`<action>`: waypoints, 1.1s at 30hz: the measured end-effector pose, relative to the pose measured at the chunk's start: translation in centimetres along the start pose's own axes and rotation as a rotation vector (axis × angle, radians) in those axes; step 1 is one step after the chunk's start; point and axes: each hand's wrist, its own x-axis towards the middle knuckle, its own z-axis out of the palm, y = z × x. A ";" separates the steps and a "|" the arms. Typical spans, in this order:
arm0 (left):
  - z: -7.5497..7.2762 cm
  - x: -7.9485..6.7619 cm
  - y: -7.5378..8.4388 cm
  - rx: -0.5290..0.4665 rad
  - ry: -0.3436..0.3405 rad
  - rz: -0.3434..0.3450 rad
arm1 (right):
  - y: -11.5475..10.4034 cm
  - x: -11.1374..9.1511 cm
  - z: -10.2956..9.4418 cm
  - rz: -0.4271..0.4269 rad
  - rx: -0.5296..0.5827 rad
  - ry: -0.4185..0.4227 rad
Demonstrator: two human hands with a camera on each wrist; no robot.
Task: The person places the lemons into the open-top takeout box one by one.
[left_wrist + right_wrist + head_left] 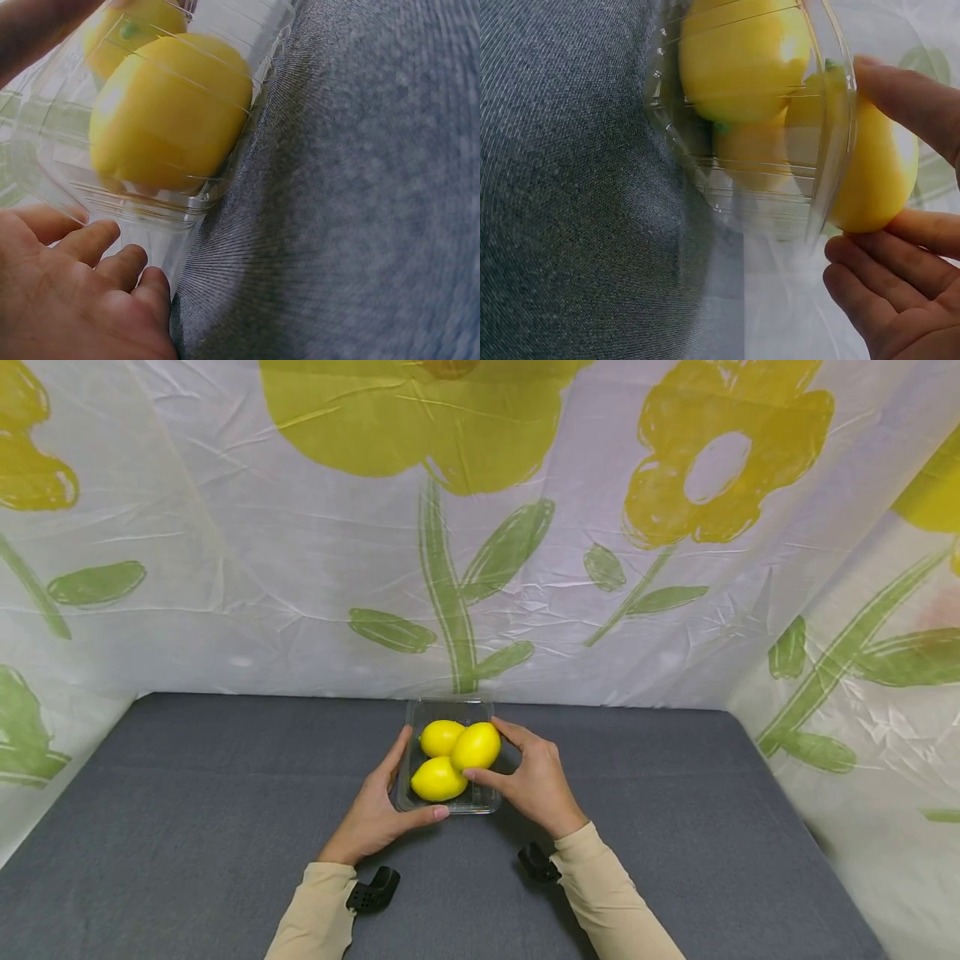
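A clear plastic container point(480, 807) sits on the dark grey cloth and has three yellow lemons in it. Two of them, the far-left lemon point(441, 738) and the near-left lemon point(438, 779), lie low inside. Higher, at the right side, a third lemon point(477, 746) reaches above the rim. My right hand point(542, 777) pinches this one, thumb on its near side and fingers at its far side; the right wrist view shows the fingertips against its skin. My left hand point(375, 814) holds the container at its near-left corner, thumb along the front edge and fingers along the left side.
Grey cloth point(247, 827) covers the table, its back edge just behind the container. A white curtain point(247, 527) printed with yellow flowers hangs behind the table and along its sides. Black wrist devices point(372, 891) are worn on both sleeves.
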 end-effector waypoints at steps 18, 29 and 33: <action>0.0 0.0 -0.1 0.009 0.008 0.010 | -0.2 0.0 0.1 -0.099 -0.026 0.021; 0.0 0.1 -0.1 0.006 0.007 0.010 | -0.6 0.0 -0.1 -0.230 -0.135 -0.038; 0.0 0.1 0.0 0.005 0.009 0.011 | -0.9 -0.1 0.0 -0.253 -0.188 -0.041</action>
